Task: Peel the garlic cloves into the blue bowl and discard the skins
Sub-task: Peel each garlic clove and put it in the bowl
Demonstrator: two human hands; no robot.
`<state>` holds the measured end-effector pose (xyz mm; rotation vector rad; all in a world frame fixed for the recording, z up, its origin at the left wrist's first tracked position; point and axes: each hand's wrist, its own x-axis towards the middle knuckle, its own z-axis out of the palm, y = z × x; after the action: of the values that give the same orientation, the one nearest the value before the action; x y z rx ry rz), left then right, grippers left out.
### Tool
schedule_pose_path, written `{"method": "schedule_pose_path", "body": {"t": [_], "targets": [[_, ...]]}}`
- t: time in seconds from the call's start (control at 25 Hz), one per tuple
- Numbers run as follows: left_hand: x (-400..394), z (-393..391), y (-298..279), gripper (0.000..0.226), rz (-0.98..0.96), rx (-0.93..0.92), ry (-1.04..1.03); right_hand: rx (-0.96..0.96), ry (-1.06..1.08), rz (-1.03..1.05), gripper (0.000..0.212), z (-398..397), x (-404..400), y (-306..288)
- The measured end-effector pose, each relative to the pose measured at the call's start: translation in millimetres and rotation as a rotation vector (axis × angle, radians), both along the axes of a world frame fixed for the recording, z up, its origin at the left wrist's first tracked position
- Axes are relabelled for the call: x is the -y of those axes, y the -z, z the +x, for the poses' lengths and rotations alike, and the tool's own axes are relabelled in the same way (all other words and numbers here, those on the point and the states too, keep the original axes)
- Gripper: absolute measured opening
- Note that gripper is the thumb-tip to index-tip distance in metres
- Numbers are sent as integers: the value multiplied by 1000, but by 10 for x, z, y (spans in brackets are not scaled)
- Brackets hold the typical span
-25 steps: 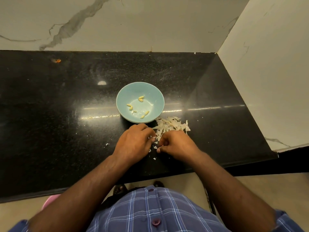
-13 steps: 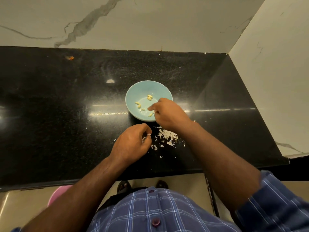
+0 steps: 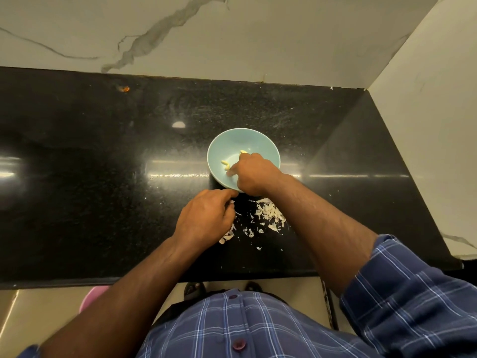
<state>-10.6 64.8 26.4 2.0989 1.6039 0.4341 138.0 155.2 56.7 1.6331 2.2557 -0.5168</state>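
The blue bowl stands mid-counter with a few peeled yellow garlic cloves inside. My right hand reaches down into the bowl, its bunched fingertips near the bottom beside the cloves; anything between them is hidden. My left hand rests on the counter just in front of the bowl, fingers curled inward, with a white scrap of garlic skin showing at its fingertips. A loose pile of garlic skins lies on the counter under my right forearm.
The black stone counter meets marble walls at the back and right. An orange speck lies far back left. A pink tub sits on the floor below the counter's front edge.
My right hand left the skin pile, rose to the bowl and now dips deeper into it. My left hand stayed by the skins. The skin pile lies more scattered.
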Motion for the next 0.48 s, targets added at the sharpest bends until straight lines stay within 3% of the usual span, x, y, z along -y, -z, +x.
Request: {"method": "schedule_pose_path", "body": {"t": [0.28, 0.48], "targets": [[-12, -11, -5, 34, -9, -11, -14, -274, 119, -170, 39, 71, 108, -261], [-7, 13, -60, 36, -26, -11, -33, -453, 265, -224, 11, 244, 140, -386]]}}
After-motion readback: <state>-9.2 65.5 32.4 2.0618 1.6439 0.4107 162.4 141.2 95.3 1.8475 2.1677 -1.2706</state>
